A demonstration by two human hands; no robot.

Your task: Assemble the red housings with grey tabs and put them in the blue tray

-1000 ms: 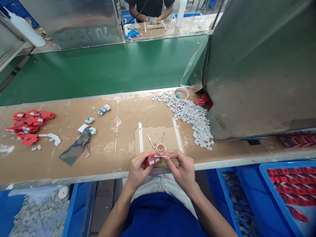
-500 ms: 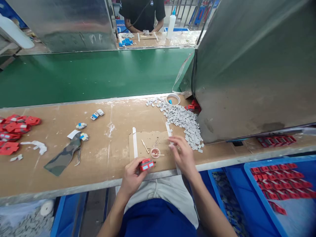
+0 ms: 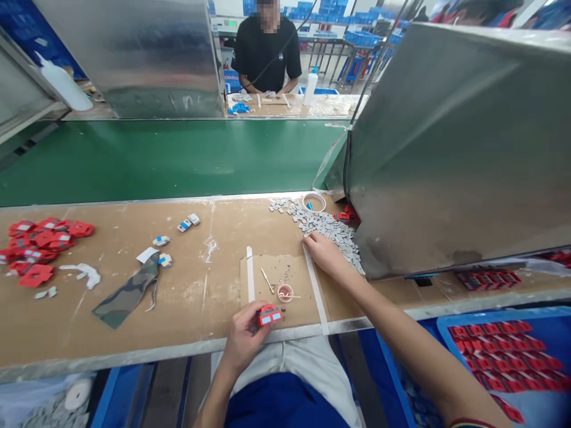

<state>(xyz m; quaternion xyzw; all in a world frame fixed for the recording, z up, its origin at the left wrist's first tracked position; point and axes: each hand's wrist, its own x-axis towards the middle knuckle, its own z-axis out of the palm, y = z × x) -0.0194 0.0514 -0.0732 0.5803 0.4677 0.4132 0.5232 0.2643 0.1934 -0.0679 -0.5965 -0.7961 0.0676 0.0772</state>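
Observation:
My left hand (image 3: 244, 334) grips a small red toy car (image 3: 269, 315) with light-blue windows, at the front edge of the bench. Farther back, my right hand (image 3: 325, 252) has its fingertips together at the left edge of a pile of small flat grey pieces (image 3: 330, 224). Whether a piece is between those fingers is too small to make out. Between the hands lies a cardboard sheet (image 3: 259, 267) taped down at its sides. On it stand a small round cup (image 3: 284, 292) of reddish stuff with a thin stick across it, and a pale stick (image 3: 267, 280).
Red car shells (image 3: 42, 244) are heaped at the left, near a camouflage cloth strip (image 3: 127, 295). A tape roll (image 3: 314, 203) lies behind the grey pieces. A metal housing (image 3: 446, 166) bounds the right. A blue tray (image 3: 542, 413) holds rows of red cars. Across the green belt (image 3: 200, 157) sits a person (image 3: 267, 56).
My right hand has reached away from me to the grey pile, its fingers drawing together. My left hand still holds the red toy car. The view has tilted up.

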